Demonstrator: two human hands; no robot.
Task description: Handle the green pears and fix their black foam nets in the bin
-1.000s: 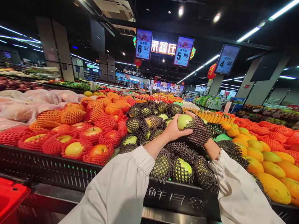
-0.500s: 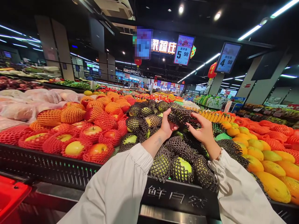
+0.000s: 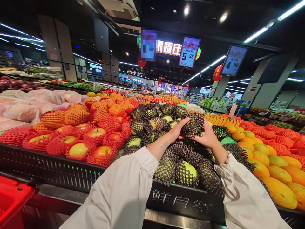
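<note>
Both hands cup one green apple in a black foam net (image 3: 194, 124) above a heap of the same netted green apples (image 3: 184, 171). My left hand (image 3: 179, 131) grips its left side, fingers curled over the top. My right hand (image 3: 207, 136) holds its right and lower side. The net covers the apple almost entirely. White sleeves reach from the bottom edge to both wrists. The heap lies in a black crate (image 3: 186, 203) with white lettering on its front.
Red and yellow apples in red and orange nets (image 3: 78, 140) fill the crate to the left. Yellow-orange fruit (image 3: 276, 168) lies to the right. A red basket corner (image 3: 11, 197) shows bottom left. Price signs (image 3: 189, 52) hang overhead; more produce stands stretch behind.
A second ago the green apple was half bare, the net hanging over my right hand. The net has since been pulled over it, and both hands now hold the covered apple.
</note>
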